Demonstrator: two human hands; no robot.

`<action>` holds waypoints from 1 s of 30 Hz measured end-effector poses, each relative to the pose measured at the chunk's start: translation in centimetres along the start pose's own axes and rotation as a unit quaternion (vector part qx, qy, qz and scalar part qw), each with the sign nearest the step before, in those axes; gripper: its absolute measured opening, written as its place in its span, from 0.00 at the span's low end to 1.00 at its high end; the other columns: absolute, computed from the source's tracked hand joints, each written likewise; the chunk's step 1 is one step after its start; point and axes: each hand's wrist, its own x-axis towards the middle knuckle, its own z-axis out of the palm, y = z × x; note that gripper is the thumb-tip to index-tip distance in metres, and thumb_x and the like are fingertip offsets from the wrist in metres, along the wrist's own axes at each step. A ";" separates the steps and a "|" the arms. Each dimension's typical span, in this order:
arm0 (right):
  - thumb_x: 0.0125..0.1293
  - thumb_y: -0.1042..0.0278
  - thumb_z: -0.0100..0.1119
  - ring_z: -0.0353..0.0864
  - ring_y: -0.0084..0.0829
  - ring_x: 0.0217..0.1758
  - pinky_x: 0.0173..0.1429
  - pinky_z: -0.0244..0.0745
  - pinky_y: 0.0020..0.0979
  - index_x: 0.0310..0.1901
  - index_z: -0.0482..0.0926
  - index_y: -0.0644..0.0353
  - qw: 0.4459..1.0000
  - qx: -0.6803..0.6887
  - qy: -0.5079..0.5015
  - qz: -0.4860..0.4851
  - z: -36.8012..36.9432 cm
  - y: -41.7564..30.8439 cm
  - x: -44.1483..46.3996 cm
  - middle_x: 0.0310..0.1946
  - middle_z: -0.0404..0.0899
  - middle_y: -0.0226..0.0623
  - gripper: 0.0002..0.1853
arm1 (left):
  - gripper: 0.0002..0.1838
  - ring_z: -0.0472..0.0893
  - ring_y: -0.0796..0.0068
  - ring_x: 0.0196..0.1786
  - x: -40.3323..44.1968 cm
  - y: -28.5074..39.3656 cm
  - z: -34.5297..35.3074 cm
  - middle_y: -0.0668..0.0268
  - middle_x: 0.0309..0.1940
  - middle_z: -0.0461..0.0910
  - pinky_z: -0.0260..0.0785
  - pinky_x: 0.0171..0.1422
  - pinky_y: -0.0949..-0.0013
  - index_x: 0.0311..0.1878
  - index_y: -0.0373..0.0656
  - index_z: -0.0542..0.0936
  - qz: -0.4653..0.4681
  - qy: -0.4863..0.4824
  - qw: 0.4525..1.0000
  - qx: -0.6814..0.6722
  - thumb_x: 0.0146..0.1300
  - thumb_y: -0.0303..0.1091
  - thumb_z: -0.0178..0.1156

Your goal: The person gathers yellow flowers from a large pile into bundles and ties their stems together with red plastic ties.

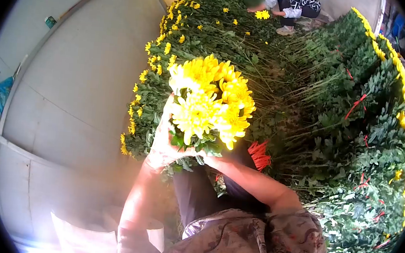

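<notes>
A bunch of yellow chrysanthemums is upright in front of me, its blooms facing up towards my head. My left hand is closed around the left side of the bunch, just below the flower heads. From the right, my right hand reaches in under the blooms against the leaves. Its fingers are hidden by flowers and foliage, so their grip does not show. The lower stems are out of sight behind my hands.
Red ties lie by my knee. Cut chrysanthemums are heaped on the left and far side. A tall stack of tied bunches lines the right. Another person crouches at the far end. A pale wall stands left.
</notes>
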 end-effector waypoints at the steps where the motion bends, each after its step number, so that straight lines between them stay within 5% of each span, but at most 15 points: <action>1: 0.67 0.60 0.53 0.62 0.37 0.66 0.64 0.61 0.35 0.66 0.58 0.61 1.000 -0.001 0.004 -0.007 0.4 0.4 -0.2 0.61 0.65 0.42 0.29 | 0.65 0.69 0.66 0.62 -0.2 0.0 0.8 0.55 0.62 0.65 0.62 0.67 0.64 0.70 0.35 0.50 -0.018 0.018 1.000 -0.005 0.32 0.44 0.81; 3: 0.68 0.59 0.52 0.60 0.37 0.67 0.66 0.58 0.35 0.67 0.58 0.60 1.000 0.000 0.011 -0.021 1.1 1.6 -0.8 0.62 0.63 0.43 0.29 | 0.54 0.75 0.69 0.55 -0.4 0.2 2.3 0.58 0.57 0.71 0.68 0.61 0.67 0.66 0.35 0.59 -0.053 0.056 0.997 -0.018 0.38 0.42 0.79; 5: 0.69 0.58 0.50 0.58 0.38 0.69 0.68 0.56 0.36 0.67 0.57 0.60 0.999 0.007 0.019 -0.037 1.6 2.7 -1.3 0.64 0.61 0.44 0.29 | 0.52 0.76 0.70 0.52 -0.6 -0.8 2.7 0.60 0.55 0.72 0.69 0.59 0.67 0.64 0.37 0.62 0.022 0.056 0.998 -0.026 0.36 0.43 0.80; 10: 0.70 0.55 0.47 0.53 0.40 0.73 0.74 0.50 0.38 0.69 0.55 0.59 0.986 0.113 0.056 -0.105 3.4 5.8 -1.4 0.67 0.55 0.46 0.30 | 0.48 0.73 0.72 0.54 -2.4 -2.2 1.1 0.63 0.53 0.72 0.67 0.61 0.66 0.62 0.37 0.61 -0.057 0.162 0.984 -0.049 0.39 0.35 0.79; 12: 0.64 0.56 0.55 0.64 0.40 0.63 0.65 0.60 0.42 0.56 0.66 0.57 0.982 -0.161 0.023 -0.096 2.0 4.3 -1.8 0.56 0.65 0.44 0.22 | 0.43 0.73 0.71 0.56 -3.3 -3.0 0.1 0.64 0.53 0.73 0.66 0.62 0.65 0.61 0.37 0.65 -0.072 0.165 0.982 -0.061 0.42 0.35 0.77; 14: 0.57 0.57 0.62 0.74 0.41 0.54 0.55 0.70 0.46 0.43 0.77 0.54 0.892 -0.437 -0.009 -0.116 1.3 2.2 -1.8 0.45 0.75 0.42 0.15 | 0.38 0.72 0.70 0.57 -4.2 -3.8 -0.9 0.64 0.53 0.75 0.65 0.63 0.63 0.60 0.38 0.70 -0.074 0.148 0.982 -0.091 0.45 0.35 0.76; 15: 0.57 0.56 0.62 0.74 0.40 0.55 0.57 0.69 0.45 0.45 0.76 0.55 0.910 -0.401 -0.011 -0.106 1.5 1.7 -1.9 0.47 0.75 0.42 0.17 | 0.36 0.73 0.70 0.57 -4.9 -3.8 -0.8 0.64 0.52 0.76 0.66 0.62 0.63 0.59 0.38 0.72 -0.043 0.168 0.968 -0.183 0.46 0.35 0.75; 16: 0.57 0.55 0.63 0.73 0.40 0.56 0.58 0.68 0.44 0.47 0.75 0.56 0.943 -0.320 -0.006 -0.094 1.7 0.9 -1.9 0.49 0.74 0.42 0.19 | 0.34 0.73 0.69 0.57 -5.0 -3.0 -1.4 0.65 0.53 0.76 0.66 0.62 0.63 0.58 0.39 0.73 -0.095 0.128 0.981 -0.111 0.47 0.36 0.75; 18: 0.58 0.53 0.63 0.71 0.39 0.59 0.61 0.67 0.43 0.52 0.73 0.57 0.995 -0.076 -0.011 -0.068 2.4 -0.3 -2.2 0.52 0.73 0.41 0.24 | 0.34 0.74 0.64 0.57 -6.7 -6.5 -3.5 0.66 0.56 0.74 0.67 0.62 0.57 0.60 0.43 0.72 -0.005 0.044 0.999 0.014 0.50 0.39 0.73; 21: 0.58 0.50 0.63 0.68 0.38 0.62 0.65 0.65 0.41 0.58 0.70 0.59 0.983 0.162 -0.029 -0.079 3.2 -2.7 -2.3 0.58 0.71 0.40 0.31 | 0.31 0.75 0.63 0.56 -9.7 -8.0 -5.6 0.66 0.55 0.74 0.68 0.61 0.56 0.59 0.44 0.72 0.019 0.038 0.995 0.092 0.52 0.38 0.71; 24: 0.52 0.43 0.68 0.69 0.39 0.62 0.66 0.63 0.39 0.59 0.70 0.61 0.992 0.064 0.036 -0.105 2.0 -7.2 -2.5 0.59 0.71 0.41 0.38 | 0.24 0.76 0.67 0.50 -7.6 -6.9 -4.3 0.63 0.49 0.77 0.72 0.55 0.63 0.55 0.41 0.74 -0.015 0.090 0.986 0.142 0.55 0.31 0.67; 26: 0.49 0.43 0.71 0.73 0.39 0.57 0.62 0.67 0.37 0.58 0.70 0.62 0.988 -0.141 0.062 -0.006 1.6 -7.5 -3.0 0.54 0.75 0.42 0.40 | 0.23 0.77 0.69 0.46 -2.9 -3.7 -0.5 0.62 0.46 0.78 0.72 0.52 0.65 0.54 0.38 0.74 -0.067 0.130 0.989 0.027 0.55 0.27 0.66; 27: 0.49 0.41 0.70 0.75 0.39 0.52 0.57 0.70 0.37 0.58 0.70 0.62 0.988 -0.133 0.075 -0.007 2.1 -5.7 -2.8 0.50 0.77 0.42 0.41 | 0.24 0.77 0.69 0.45 -1.5 -0.1 0.7 0.62 0.45 0.78 0.72 0.52 0.66 0.54 0.37 0.73 -0.123 0.165 0.975 -0.088 0.53 0.26 0.67; 30: 0.49 0.37 0.69 0.80 0.37 0.41 0.47 0.75 0.35 0.56 0.72 0.63 0.967 -0.161 0.148 -0.131 2.8 -2.7 -1.5 0.41 0.80 0.42 0.41 | 0.40 0.75 0.68 0.50 2.6 5.6 4.4 0.62 0.49 0.75 0.68 0.57 0.66 0.63 0.37 0.64 -0.007 0.118 0.992 -0.032 0.45 0.26 0.71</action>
